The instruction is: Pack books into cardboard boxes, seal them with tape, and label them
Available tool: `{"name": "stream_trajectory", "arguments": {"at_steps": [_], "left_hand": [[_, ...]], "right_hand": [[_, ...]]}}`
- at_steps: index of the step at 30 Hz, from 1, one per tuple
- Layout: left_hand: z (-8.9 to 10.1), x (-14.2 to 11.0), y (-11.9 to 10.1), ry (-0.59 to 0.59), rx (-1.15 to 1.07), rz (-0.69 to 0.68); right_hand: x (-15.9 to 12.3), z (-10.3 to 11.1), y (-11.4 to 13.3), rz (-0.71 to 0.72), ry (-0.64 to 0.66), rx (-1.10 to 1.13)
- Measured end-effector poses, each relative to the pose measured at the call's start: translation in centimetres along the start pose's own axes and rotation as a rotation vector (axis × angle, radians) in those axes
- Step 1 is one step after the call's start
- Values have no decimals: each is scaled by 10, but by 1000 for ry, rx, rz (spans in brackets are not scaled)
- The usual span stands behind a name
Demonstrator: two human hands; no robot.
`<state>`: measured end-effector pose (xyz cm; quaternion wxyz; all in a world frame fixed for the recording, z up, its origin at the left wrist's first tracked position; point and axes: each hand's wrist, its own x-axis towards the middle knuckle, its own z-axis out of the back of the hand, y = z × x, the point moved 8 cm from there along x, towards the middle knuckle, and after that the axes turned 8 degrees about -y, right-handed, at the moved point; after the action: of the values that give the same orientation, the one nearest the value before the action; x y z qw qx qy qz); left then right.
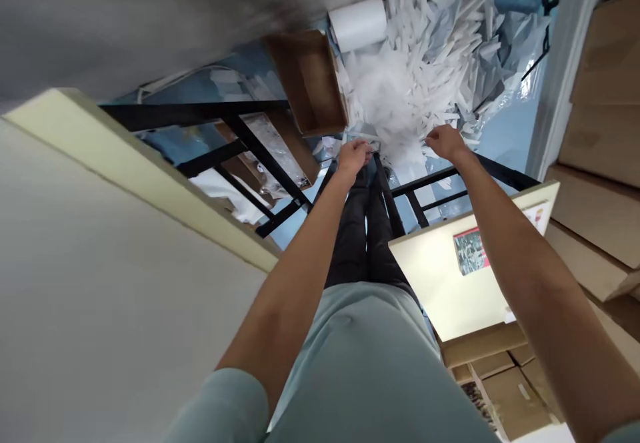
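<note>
Both arms reach down and forward over the floor. My left hand [354,156] is closed, its fingertips drawn together at a small pale piece whose kind I cannot make out. To its right, my right hand [444,141] is pinched, and whatever its fingers may hold is too small to tell. A hazy, blurred white mass [387,106] lies between and beyond the hands. Behind it spreads a big heap of crumpled white paper-like scraps [440,36]. A white roll [359,24] rests at the heap's left edge, beside an open brown cardboard box [313,83].
A large white tabletop [125,283] on a black metal frame [265,156] fills the left. At right stands a smaller cream table [430,276] bearing a printed card [470,251]. Cardboard boxes [605,136] are stacked along the right side. Clear plastic packaging [270,143] lies under the left frame.
</note>
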<state>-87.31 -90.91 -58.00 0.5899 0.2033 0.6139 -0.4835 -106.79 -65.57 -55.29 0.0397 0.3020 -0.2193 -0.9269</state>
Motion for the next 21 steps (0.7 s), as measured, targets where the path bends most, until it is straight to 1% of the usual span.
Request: {"name": "stream_trajectory", "arguments": {"at_steps": [3, 6, 8, 11, 13, 17, 19, 21], "left_hand": [[-15, 49, 31, 1, -5, 68], [-26, 102, 65, 2, 6, 94], [-34, 136, 86, 12, -4, 100], [-48, 185, 118, 23, -35, 135], [-59, 215, 138, 15, -53, 178], [-85, 271, 166, 16, -109, 227], [-99, 296, 176, 24, -130, 227], [-113, 317, 183, 27, -140, 222]], "right_hand": [[36, -48, -38, -78, 64, -17], [66, -92, -77, -132, 119, -109], [85, -119, -101, -128, 128, -131], [113, -157, -135, -80, 109, -46], [129, -180, -158, -90, 109, -13], [150, -226, -201, -223, 209, -121], [158, -246, -215, -259, 256, -164], [165, -263, -226, -275, 263, -192]]}}
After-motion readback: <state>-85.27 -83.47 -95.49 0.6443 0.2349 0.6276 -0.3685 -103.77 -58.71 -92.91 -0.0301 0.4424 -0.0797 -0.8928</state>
